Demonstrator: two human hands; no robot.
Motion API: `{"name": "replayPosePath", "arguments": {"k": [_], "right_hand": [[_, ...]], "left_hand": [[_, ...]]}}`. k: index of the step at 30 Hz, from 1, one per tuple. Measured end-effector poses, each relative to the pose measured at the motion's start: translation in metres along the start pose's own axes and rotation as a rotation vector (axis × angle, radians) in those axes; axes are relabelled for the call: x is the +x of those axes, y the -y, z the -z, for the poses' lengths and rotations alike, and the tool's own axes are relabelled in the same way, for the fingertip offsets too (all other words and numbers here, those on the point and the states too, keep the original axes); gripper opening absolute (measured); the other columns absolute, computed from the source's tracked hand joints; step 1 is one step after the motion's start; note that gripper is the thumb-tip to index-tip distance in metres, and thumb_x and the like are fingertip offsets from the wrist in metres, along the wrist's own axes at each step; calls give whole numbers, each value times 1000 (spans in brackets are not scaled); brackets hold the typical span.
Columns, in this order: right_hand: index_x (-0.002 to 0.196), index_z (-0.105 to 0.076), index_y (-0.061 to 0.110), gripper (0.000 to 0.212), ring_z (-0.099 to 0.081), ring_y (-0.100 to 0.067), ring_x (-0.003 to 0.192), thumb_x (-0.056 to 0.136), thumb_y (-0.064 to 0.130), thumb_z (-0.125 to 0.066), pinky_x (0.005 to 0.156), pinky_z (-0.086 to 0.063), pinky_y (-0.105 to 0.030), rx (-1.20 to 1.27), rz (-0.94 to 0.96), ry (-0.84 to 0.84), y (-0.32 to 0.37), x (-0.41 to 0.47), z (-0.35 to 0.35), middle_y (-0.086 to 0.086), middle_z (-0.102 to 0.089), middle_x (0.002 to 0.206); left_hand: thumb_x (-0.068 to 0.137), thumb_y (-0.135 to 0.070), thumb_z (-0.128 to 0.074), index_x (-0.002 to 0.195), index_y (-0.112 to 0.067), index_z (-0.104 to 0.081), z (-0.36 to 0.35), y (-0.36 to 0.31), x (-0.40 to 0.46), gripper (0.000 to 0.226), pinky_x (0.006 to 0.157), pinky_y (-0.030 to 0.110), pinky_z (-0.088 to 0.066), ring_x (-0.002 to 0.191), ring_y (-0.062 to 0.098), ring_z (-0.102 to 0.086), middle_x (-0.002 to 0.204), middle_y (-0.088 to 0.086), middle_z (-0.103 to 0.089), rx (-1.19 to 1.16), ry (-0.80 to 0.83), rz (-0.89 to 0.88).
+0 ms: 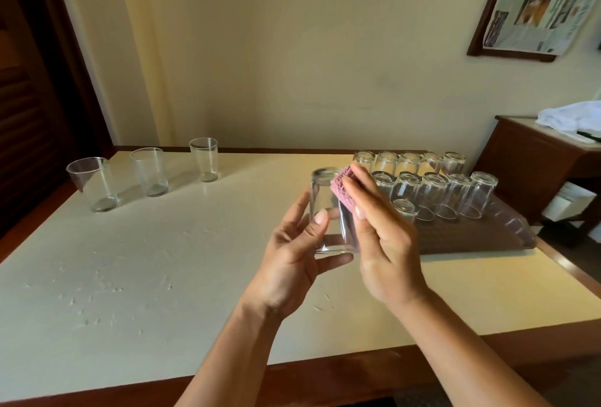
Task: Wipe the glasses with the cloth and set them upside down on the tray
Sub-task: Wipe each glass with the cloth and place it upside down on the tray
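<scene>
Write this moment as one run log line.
left hand: holds clear glass tumbler | right hand: rubs pink cloth on it | brown tray: partly filled

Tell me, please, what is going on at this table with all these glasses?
A person is wiping glasses. The left hand holds one clear glass above the table, while the right hand presses a pink cloth against its side. On the right, a brown tray already carries about eleven glasses set upside down. Three upright glasses stand at the table's far left, apparently waiting for their turn.
</scene>
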State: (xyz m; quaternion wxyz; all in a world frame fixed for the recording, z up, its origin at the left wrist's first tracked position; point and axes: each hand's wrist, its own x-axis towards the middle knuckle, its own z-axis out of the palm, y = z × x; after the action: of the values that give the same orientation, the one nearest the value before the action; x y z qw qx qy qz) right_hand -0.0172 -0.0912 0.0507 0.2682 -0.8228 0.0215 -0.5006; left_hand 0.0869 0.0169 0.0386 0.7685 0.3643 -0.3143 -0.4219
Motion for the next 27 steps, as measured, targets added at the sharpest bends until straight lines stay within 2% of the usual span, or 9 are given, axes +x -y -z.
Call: {"name": "replayPosePath", "arguments": {"k": [4, 8, 10, 13, 16, 20, 23, 25, 27], "right_hand": [[142, -50, -5, 41, -43, -34, 146, 102, -8, -45, 114, -42, -57, 27, -30, 18, 4, -30, -11, -19, -45, 156], [145, -47, -4, 42, -45, -40, 143, 103, -9, -42, 111, -43, -62, 112, -59, 14, -3, -26, -10, -18, -42, 158], [144, -48, -4, 42, -45, -37, 144, 103, -8, -42, 112, -43, -60, 93, -81, -6, -3, -10, -5, -18, -43, 157], [144, -48, -3, 41, -44, -31, 146, 103, -7, -43, 116, -41, -55, 74, -78, -39, 0, -6, -2, -18, -45, 156], [143, -49, -3, 42, -42, -32, 147, 102, -7, -44, 115, -42, -57, 129, -107, -19, 6, -29, -8, -17, -44, 156], [143, -50, -5, 40, -43, -37, 146, 103, -6, -43, 112, -42, -61, 141, -96, -4, 4, -33, -11, -17, -42, 158], [142, -51, -7, 40, -41, -34, 147, 103, -6, -42, 114, -41, -59, 92, -85, -13, 2, -11, -8, -18, -42, 158], [142, -51, -5, 40, -41, -33, 147, 103, -6, -42, 115, -40, -57, 80, -81, -18, 2, -9, -7, -17, -43, 157], [143, -50, -3, 41, -43, -35, 146, 102, -6, -43, 114, -41, -58, 114, -83, -12, 6, -20, -9, -16, -43, 158]], "left_hand": [[93, -33, -67, 140, -35, -62, -2, -5, 5, 48, 89, 49, -61, 108, 28, -71, 135, 6, -69, -8, -21, -35], [96, -33, -55, 152, -39, -49, 11, -2, 3, 57, 111, 60, -47, 132, 40, -60, 147, 10, -61, -128, 39, 100], [94, -26, -62, 156, -36, -43, 12, 2, 2, 66, 110, 63, -46, 129, 44, -60, 147, 13, -61, -137, 68, 109], [78, -26, -85, 154, -25, -47, 8, 4, 4, 85, 94, 54, -58, 112, 41, -65, 135, 14, -67, -127, 9, 28], [70, -36, -96, 143, -20, -61, 7, -2, 7, 82, 100, 55, -54, 112, 38, -57, 127, 11, -67, -81, -36, -1], [92, -31, -70, 152, -32, -50, 7, 3, 4, 63, 108, 71, -42, 115, 37, -61, 135, 11, -65, -37, 16, 67], [102, -37, -57, 153, -41, -47, -2, 2, 1, 51, 99, 60, -55, 114, 35, -68, 136, 12, -67, -75, 79, 112], [103, -39, -47, 150, -37, -52, -3, -2, 1, 47, 97, 55, -56, 111, 34, -69, 135, 13, -67, -115, 79, 110], [101, -39, -52, 143, -33, -60, -1, -4, 3, 43, 93, 51, -59, 105, 30, -71, 129, 10, -71, -132, 38, 71]]}}
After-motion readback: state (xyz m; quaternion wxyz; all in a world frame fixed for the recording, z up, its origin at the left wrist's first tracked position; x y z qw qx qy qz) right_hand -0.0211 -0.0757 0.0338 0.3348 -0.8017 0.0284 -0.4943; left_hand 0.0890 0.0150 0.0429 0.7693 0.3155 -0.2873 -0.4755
